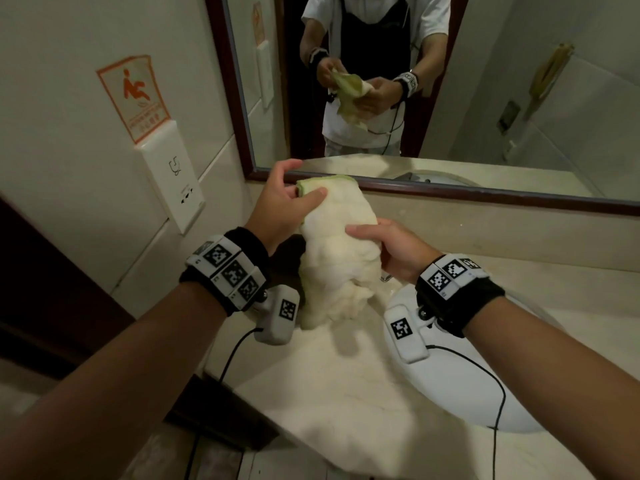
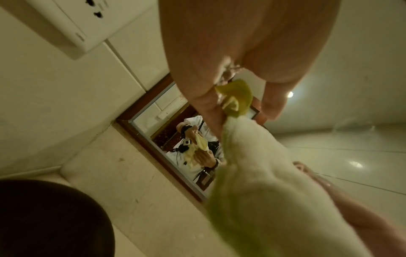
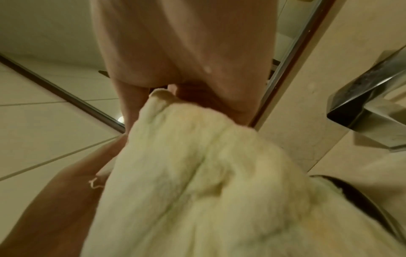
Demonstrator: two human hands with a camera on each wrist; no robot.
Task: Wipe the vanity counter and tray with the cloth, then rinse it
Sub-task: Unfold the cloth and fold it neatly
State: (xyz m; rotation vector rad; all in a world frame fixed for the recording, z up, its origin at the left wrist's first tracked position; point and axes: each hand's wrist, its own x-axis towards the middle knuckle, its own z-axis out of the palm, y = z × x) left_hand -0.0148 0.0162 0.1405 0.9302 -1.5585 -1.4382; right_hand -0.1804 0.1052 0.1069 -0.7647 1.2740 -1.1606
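A cream cloth (image 1: 334,251) with a pale green edge hangs above the beige marble counter (image 1: 332,393), between my two hands. My left hand (image 1: 294,199) pinches its top green corner between thumb and fingers. My right hand (image 1: 377,242) grips the cloth's right side a little lower. In the left wrist view the green corner (image 2: 236,98) shows between thumb and finger, the cloth (image 2: 252,182) falling below. In the right wrist view the cloth (image 3: 197,182) fills the lower frame under the hand. A dark object sits under the cloth, mostly hidden.
A white sink basin (image 1: 460,382) lies at the right, with a chrome tap (image 3: 362,107) behind it. The framed mirror (image 1: 433,98) rises behind the counter. A wall socket plate (image 1: 173,178) and a slip warning sign (image 1: 133,95) are on the left wall.
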